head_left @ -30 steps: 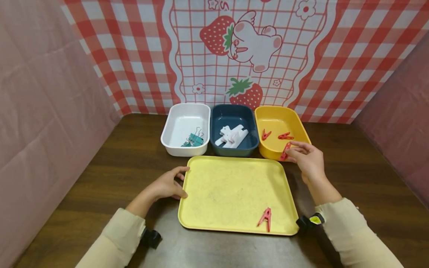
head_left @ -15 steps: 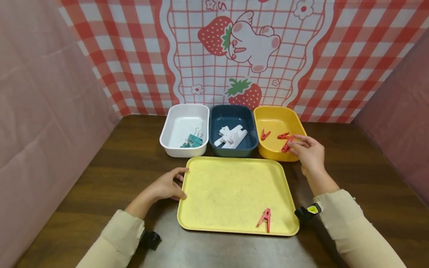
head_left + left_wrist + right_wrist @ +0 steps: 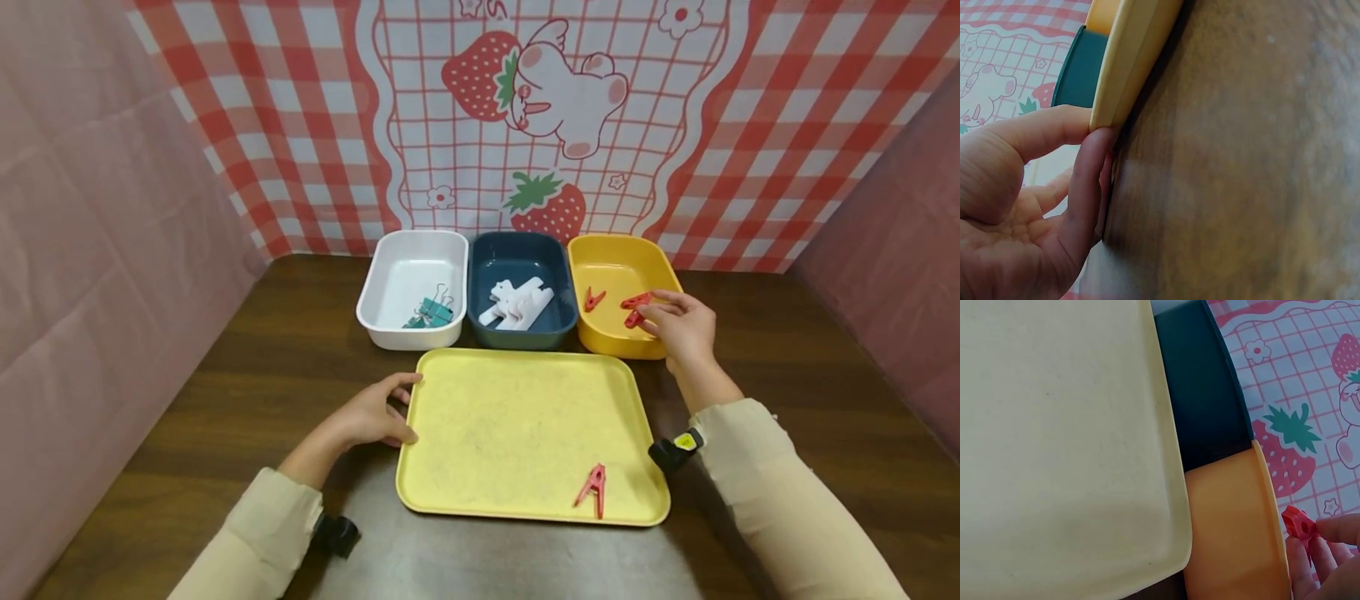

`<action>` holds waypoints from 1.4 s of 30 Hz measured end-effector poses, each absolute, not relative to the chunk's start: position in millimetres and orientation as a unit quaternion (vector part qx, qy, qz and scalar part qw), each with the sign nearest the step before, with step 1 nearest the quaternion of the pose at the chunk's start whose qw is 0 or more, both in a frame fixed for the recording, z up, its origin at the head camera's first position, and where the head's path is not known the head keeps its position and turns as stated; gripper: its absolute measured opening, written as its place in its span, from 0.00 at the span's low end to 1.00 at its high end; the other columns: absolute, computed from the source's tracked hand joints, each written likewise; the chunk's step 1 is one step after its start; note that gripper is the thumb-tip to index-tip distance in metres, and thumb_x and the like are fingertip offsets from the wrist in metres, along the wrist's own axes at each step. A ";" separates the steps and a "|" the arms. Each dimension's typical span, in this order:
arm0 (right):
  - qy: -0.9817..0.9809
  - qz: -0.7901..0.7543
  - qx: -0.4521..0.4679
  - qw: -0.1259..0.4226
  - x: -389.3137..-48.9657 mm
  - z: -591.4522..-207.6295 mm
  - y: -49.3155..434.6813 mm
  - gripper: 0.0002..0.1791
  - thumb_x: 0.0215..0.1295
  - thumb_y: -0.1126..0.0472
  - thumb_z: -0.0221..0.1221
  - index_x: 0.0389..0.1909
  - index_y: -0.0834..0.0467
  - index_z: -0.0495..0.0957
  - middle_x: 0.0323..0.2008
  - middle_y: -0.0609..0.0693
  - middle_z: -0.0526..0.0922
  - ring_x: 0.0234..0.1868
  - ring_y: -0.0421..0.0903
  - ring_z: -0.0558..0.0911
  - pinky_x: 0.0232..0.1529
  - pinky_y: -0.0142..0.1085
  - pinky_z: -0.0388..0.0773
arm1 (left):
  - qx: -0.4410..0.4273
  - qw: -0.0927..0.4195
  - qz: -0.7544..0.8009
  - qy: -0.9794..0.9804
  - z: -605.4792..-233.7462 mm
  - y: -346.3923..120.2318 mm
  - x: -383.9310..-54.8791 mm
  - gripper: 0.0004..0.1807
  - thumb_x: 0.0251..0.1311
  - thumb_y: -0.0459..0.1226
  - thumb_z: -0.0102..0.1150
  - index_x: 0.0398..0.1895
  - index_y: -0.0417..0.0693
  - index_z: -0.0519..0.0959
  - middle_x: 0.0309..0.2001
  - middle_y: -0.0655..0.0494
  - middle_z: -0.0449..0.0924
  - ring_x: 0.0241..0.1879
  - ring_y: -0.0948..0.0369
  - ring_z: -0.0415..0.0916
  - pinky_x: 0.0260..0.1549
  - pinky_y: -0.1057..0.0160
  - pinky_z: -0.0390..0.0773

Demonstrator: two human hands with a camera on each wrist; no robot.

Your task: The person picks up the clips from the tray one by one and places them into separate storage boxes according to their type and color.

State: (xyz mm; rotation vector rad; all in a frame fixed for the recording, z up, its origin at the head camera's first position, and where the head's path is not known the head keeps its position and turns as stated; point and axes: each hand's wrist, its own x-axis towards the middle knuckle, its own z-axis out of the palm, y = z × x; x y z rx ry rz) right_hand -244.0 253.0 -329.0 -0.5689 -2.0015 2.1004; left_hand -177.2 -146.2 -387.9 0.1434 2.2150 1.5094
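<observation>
In the head view, my right hand [image 3: 684,327] pinches a red clothespin [image 3: 634,319] between thumb and fingers over the yellow bin [image 3: 600,342]. The right wrist view shows that clothespin [image 3: 1299,524] at the fingertips, above the bin's far rim. Inside the bin lie two more red clothespins, one at the left [image 3: 594,300] and one partly overlapped by the held one. My left hand [image 3: 372,414] holds the left edge of the yellow tray [image 3: 517,425], its thumb and fingers at the rim [image 3: 1110,106]. A single red clothespin [image 3: 592,490] lies near the tray's front right corner.
Left of the yellow bin stand a dark blue bin [image 3: 525,340] with white clips [image 3: 519,304] and a white bin [image 3: 416,340] with teal binder clips [image 3: 433,311]. A checked cloth [image 3: 315,158] hangs behind them. The table [image 3: 225,392] is dark wood.
My right hand has moved forward and slightly left with the clothespin, from the bin's front rim to over its inside, lowering toward the other clothespins. The left hand has stayed at the tray.
</observation>
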 end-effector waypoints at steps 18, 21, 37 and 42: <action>-0.693 0.673 -0.251 0.068 -276.0 -326.3 247.9 0.16 0.57 0.63 0.63 0.47 0.60 0.75 0.36 0.49 0.73 0.27 0.38 0.80 0.36 0.35 0.80 | 0.048 0.226 0.552 0.801 -387.5 -146.8 -176.7 0.46 0.38 0.18 0.66 0.66 0.39 0.59 0.45 0.42 0.62 0.27 0.58 0.76 0.25 0.59 0.81; -0.688 0.673 -0.262 0.065 -280.8 -326.5 246.8 0.17 0.58 0.63 0.63 0.48 0.61 0.75 0.36 0.50 0.74 0.26 0.38 0.80 0.36 0.35 0.79 | 0.047 0.228 0.552 0.801 -387.5 -146.8 -176.8 0.46 0.38 0.18 0.66 0.66 0.39 0.59 0.45 0.42 0.62 0.28 0.58 0.76 0.26 0.58 0.81; -0.634 0.719 -0.276 0.070 -297.1 -325.4 249.9 0.18 0.61 0.67 0.56 0.53 0.63 0.71 0.38 0.52 0.70 0.23 0.40 0.79 0.32 0.32 0.80 | 0.057 0.227 0.549 0.802 -386.3 -146.6 -177.2 0.46 0.38 0.19 0.66 0.66 0.39 0.58 0.45 0.42 0.62 0.28 0.58 0.75 0.26 0.58 0.81; -0.627 0.725 -0.276 0.071 -298.0 -326.0 248.7 0.15 0.62 0.66 0.54 0.50 0.61 0.72 0.39 0.51 0.68 0.29 0.42 0.77 0.35 0.33 0.79 | 0.056 0.227 0.549 0.802 -386.3 -146.8 -177.4 0.46 0.38 0.19 0.66 0.66 0.39 0.59 0.45 0.42 0.62 0.28 0.58 0.75 0.26 0.58 0.81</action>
